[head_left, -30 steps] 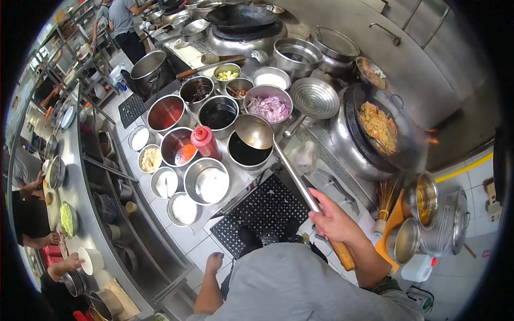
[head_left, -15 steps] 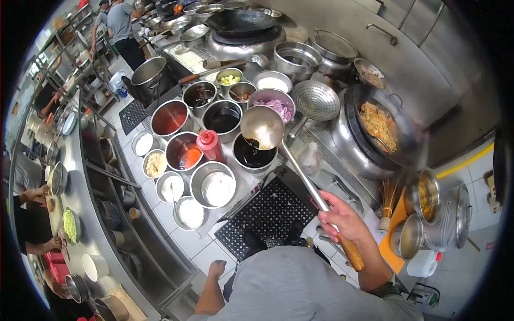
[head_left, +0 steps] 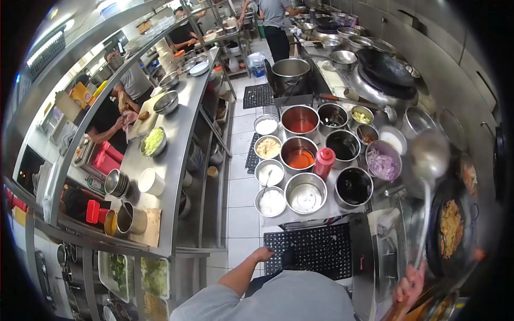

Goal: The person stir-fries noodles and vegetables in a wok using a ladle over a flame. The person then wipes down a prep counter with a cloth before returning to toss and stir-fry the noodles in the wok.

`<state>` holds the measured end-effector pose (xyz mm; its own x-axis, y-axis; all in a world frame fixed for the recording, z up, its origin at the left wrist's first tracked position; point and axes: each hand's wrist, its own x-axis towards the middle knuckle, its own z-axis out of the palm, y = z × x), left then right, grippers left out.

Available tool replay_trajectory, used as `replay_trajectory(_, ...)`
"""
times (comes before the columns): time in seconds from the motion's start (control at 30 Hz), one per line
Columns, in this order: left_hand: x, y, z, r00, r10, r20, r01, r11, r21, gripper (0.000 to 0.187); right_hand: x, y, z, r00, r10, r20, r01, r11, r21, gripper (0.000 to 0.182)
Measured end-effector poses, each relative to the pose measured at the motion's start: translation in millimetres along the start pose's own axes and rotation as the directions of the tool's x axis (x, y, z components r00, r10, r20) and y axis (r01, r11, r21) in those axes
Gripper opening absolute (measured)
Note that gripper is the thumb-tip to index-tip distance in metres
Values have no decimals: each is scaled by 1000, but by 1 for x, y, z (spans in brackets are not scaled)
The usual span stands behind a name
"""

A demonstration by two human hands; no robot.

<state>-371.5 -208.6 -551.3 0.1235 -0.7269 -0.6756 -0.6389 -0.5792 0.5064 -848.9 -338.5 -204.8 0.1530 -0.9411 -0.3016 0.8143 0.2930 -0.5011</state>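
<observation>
My right hand [head_left: 409,284] grips the long handle of a metal ladle [head_left: 430,155] at the lower right. The ladle's bowl is raised near the purple onion bowl [head_left: 383,160], and it looks blurred. Beside it sits a dark wok [head_left: 432,241] holding noodle-like food [head_left: 451,227]. My left hand [head_left: 263,254] hangs low over the black floor mat [head_left: 313,250], touching nothing; its fingers are too small to read. In front of me stand pots of red sauce [head_left: 299,120] and dark sauce [head_left: 354,186], with a red squeeze bottle [head_left: 324,162] among them.
A long steel counter [head_left: 179,155] runs along the left, bearing a bowl of shredded greens [head_left: 153,142] and a white tub [head_left: 152,182]. Co-workers stand behind it. Another person [head_left: 274,24] is at the far stoves. A large empty pot [head_left: 290,69] stands beyond the sauces.
The view has swung left, showing more of the counter. My right hand and the ladle have moved right, away from the dark sauce and closer to the wok.
</observation>
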Motion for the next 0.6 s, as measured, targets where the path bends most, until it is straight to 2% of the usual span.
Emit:
replay_trajectory(0.03, 3, 7, 2, 1000, 1, 1, -1, 1000, 2, 48, -5, -17, -1, 989, -143, -44, 140, 988, -66, 65)
replay_trajectory(0.1, 16, 28, 9, 978, 117, 175, -145, 976, 161, 50, -16, -51, 2, 926, -343, -156, 264, 886, -382, 63)
replay_trajectory(0.13, -2, 72, -8, 965, 86, 249, -147, 960, 238, 51, -24, -64, 6, 886, -433, -168, 287, 795, -535, 63)
replay_trajectory(0.17, -17, 108, -14, 950, 125, 285, -204, 942, 266, 51, -32, -81, 2, 851, -487, -195, 323, 779, -537, 63)
replay_trajectory(0.23, -35, 168, -27, 940, 216, 263, -253, 960, 118, 48, -47, -113, -11, 863, -482, -149, 212, 615, -759, 63)
replay_trajectory(0.27, -42, 201, -30, 923, 241, 301, -295, 944, 146, 48, -50, -122, -12, 837, -520, -169, 190, 566, -802, 64)
replay_trajectory(0.33, -52, 264, -37, 871, 411, 271, -452, 885, 110, 46, -55, -147, -38, 859, -491, -144, 134, 488, -863, 62)
replay_trajectory(0.37, -56, 292, -40, 842, 427, 330, -489, 862, 131, 46, -52, -152, -39, 848, -504, -162, 123, 485, -866, 61)
replay_trajectory(0.4, -58, 320, -42, 829, 484, 281, -527, 844, 101, 43, -50, -159, -50, 850, -500, -166, 132, 507, -852, 61)
replay_trajectory(0.43, -60, 349, -41, 805, 542, 243, -571, 818, 68, 40, -49, -165, -43, 857, -469, -214, 53, 492, -869, 61)
replay_trajectory(0.47, -64, 377, -40, 771, 599, 218, -627, 774, 91, 37, -45, -170, -43, 879, -437, -192, 70, 516, -854, 60)
replay_trajectory(0.5, -68, 406, -37, 736, 652, 181, -674, 730, 111, 34, -40, -180, -46, 887, -390, -248, 31, 586, -810, 58)
replay_trajectory(0.57, -76, 451, -35, 651, 747, 135, -758, 634, 151, 33, -17, -184, -81, 846, -438, -304, -16, 550, -835, 58)
replay_trajectory(0.6, -80, 473, -31, 604, 785, 140, -796, 588, 144, 32, -11, -185, -90, 822, -471, -321, -61, 488, -871, 58)
